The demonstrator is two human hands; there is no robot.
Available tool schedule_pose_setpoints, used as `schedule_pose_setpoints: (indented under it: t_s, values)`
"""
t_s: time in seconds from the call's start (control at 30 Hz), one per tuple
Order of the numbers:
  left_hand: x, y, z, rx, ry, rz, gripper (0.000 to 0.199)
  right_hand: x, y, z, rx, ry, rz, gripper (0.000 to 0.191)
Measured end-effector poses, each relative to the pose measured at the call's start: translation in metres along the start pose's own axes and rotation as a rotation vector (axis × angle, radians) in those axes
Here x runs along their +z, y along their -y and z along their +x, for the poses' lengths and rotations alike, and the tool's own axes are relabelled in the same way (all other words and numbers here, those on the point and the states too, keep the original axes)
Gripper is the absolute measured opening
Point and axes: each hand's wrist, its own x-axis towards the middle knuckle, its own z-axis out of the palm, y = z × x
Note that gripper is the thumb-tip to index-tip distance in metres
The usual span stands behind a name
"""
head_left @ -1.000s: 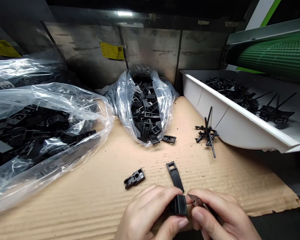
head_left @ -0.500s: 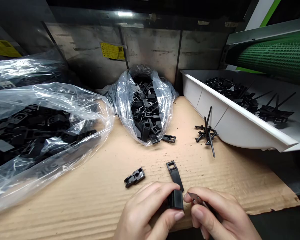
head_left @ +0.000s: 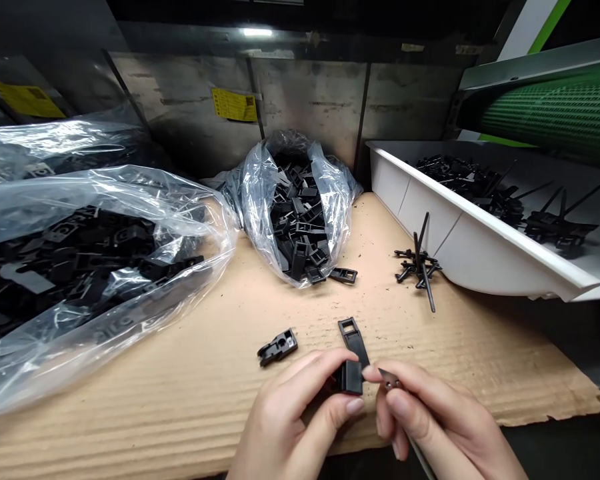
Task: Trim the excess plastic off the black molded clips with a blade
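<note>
My left hand point(head_left: 293, 410) is closed on a small black plastic block point(head_left: 352, 377), pinched between thumb and fingers. My right hand point(head_left: 437, 417) grips a slim tool point(head_left: 391, 381) with a pointed, blade-like metal tip that has small holes; its thin shaft slants down below the palm. The right index fingertip is close beside the block, and whether they touch I cannot tell. Just beyond the left fingers lies a long black plastic lever point(head_left: 354, 341) with a square opening at its far end. A black plastic clip body point(head_left: 279, 347) rests on the cardboard to the left.
Clear bags of black parts stand at the left point(head_left: 200, 320) and centre back point(head_left: 257, 200). A loose lever piece point(head_left: 344, 275) lies by the centre bag. Black branched pieces point(head_left: 420, 263) sit beside a white tray point(head_left: 460, 213) of similar pieces. Cardboard point(head_left: 190, 413) covers the surface.
Both hands sit slightly higher in the picture. The right hand has turned the tool so its shaft shows below, and its index fingertip is closer to the block. The view has shifted a little.
</note>
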Motion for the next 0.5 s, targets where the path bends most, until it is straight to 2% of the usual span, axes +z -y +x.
schedule_pose_setpoints:
  t_s: [0.2, 0.37, 0.5]
  values:
    - [0.0011, -0.0002, 0.0019, 0.021, -0.053, 0.02, 0.011, 0.0068, -0.0017, 0.0026, -0.044, 0.01, -0.017, 0.026]
    - [0.0004, 0.0041, -0.0009, -0.008, -0.028, 0.002, 0.02, 0.0021, -0.0011, 0.0019, -0.138, 0.059, -0.011, 0.032]
    - [-0.0002, 0.0045, -0.0034, -0.016, 0.0, -0.002, 0.018, 0.0006, 0.0021, 0.0012, -0.171, 0.025, 0.0, 0.024]
